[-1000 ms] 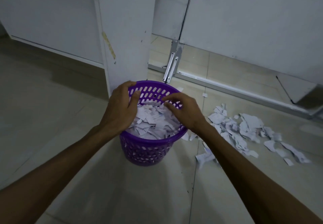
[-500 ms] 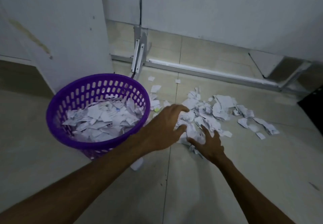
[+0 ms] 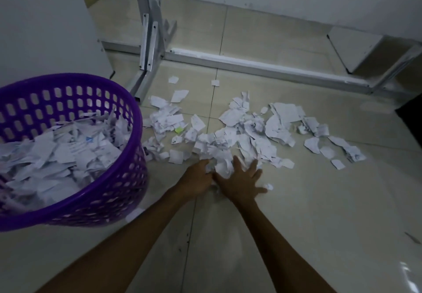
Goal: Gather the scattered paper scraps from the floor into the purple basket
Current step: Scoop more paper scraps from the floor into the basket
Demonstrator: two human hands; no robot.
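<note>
A purple basket (image 3: 127, 192), heaped with paper scraps, stands on the floor (image 3: 319, 224) at left. Just right of it, loose scraps (image 3: 251, 130) litter the tiles. At their near edge, the left hand (image 3: 198, 179) curls around some scraps, and the right hand (image 3: 242, 182) presses flat, fingers spread.

Dim indoor scene, cool and underexposed, colours muted to grey-blue. Brightest patch a pale strip of floor well beyond the fingertips (image 3: 237, 159), under the wall. Small glare spot on the tiled floor (image 3: 405, 267) far behind the fingers, at the lower right corner. Soft shadow below the forearms, nearer than the fingers. Heavy darkness at the right edge. Wide-angle bending of the purple basket (image 3: 127, 192) to the left of the fingers, and of straight floor lines toward the frame edges. Slight softness and compression smear on the paper scraps (image 3: 280, 119); printing unreadable.
</note>
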